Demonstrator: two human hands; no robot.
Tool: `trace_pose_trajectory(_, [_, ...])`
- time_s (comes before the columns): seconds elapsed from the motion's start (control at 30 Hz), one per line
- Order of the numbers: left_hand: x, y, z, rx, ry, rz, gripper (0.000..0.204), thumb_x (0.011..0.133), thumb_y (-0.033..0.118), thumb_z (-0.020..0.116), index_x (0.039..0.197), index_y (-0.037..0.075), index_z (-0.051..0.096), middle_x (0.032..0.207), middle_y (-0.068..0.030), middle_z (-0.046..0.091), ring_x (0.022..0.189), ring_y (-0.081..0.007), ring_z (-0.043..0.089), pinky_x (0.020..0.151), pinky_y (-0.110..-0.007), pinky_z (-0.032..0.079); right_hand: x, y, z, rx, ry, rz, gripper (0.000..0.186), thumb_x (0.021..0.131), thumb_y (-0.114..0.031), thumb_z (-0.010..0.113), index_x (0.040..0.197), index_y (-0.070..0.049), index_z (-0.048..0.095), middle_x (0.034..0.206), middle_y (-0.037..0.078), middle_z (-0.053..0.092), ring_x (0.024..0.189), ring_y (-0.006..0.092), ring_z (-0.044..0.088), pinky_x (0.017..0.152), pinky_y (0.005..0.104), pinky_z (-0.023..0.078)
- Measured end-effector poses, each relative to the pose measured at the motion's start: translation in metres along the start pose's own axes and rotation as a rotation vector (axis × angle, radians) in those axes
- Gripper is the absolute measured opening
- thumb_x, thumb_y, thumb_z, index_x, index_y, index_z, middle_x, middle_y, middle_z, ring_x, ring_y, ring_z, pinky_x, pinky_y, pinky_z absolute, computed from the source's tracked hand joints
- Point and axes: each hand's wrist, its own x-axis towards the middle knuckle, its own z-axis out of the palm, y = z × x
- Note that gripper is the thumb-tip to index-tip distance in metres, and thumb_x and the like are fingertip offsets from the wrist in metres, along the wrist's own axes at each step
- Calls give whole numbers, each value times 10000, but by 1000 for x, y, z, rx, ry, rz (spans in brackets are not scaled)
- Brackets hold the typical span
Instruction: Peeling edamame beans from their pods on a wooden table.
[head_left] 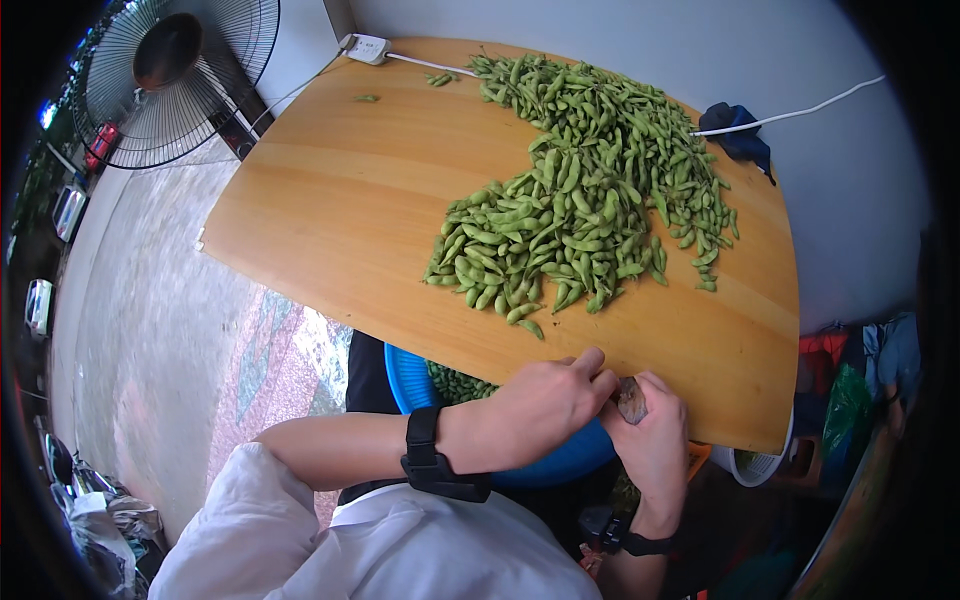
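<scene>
A big heap of green bean pods (575, 190) lies on a light wooden table (340, 200). At the table's near edge my left hand (545, 405) and my right hand (655, 440) meet, fingers closed together around a small brownish pod (631, 400). Both wrists wear black bands. Below my hands a blue basin (410, 385) holds more green pods (455, 385), partly hidden by my left forearm.
A white power strip (366, 47) with a cord sits at the table's far edge, and a dark blue cloth (740, 135) at the right. A stand fan (175, 75) is at the upper left. A white basket (755, 465) and coloured bags lie at the lower right.
</scene>
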Motion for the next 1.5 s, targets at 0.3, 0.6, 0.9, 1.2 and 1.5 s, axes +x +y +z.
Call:
trace_pose_trajectory(0.3, [2, -24, 5, -390, 114, 80, 346, 888, 27, 707, 1210, 4, 586, 1089, -201, 612, 845, -429, 668, 702, -482, 572, -11, 1, 2, 36, 68, 89, 225, 869, -122, 776, 989, 47, 690, 902, 228, 713, 826, 419, 693, 774, 435, 544])
trace_pose_trajectory(0.6, [3, -5, 2, -275, 137, -44, 252, 869, 18, 709, 1105, -20, 631, 995, -207, 590, 817, -435, 656, 693, -486, 546, -13, -4, 7, 41, 113, 58, 211, 884, -126, 775, 1018, 26, 714, 925, 234, 738, 862, 409, 730, 779, 441, 556])
trace_pose_trajectory(0.9, [4, -20, -2, -411, 158, 11, 207, 870, 23, 751, 1061, -6, 676, 954, -184, 609, 824, -413, 660, 698, -459, 537, -16, 2, 14, 131, 164, 82, 161, 895, -97, 769, 984, 23, 709, 824, 184, 725, 731, 275, 715, 724, 375, 554])
trace_pose_trajectory(1.2, [1, -14, -1, -118, 45, 31, 202, 885, 76, 740, 1043, 6, 634, 979, -181, 604, 795, -406, 674, 670, -472, 570, -15, 1, 14, 145, 169, 71, 165, 897, -92, 775, 993, 24, 707, 820, 185, 723, 717, 281, 707, 714, 378, 550])
trace_pose_trajectory(1.5, [6, -14, 5, -229, 159, 29, 221, 840, 61, 743, 999, -4, 604, 921, -160, 587, 760, -389, 662, 659, -466, 558, -17, 2, 16, 85, 196, 34, 156, 900, -90, 772, 991, 16, 704, 825, 188, 722, 732, 305, 713, 721, 385, 550])
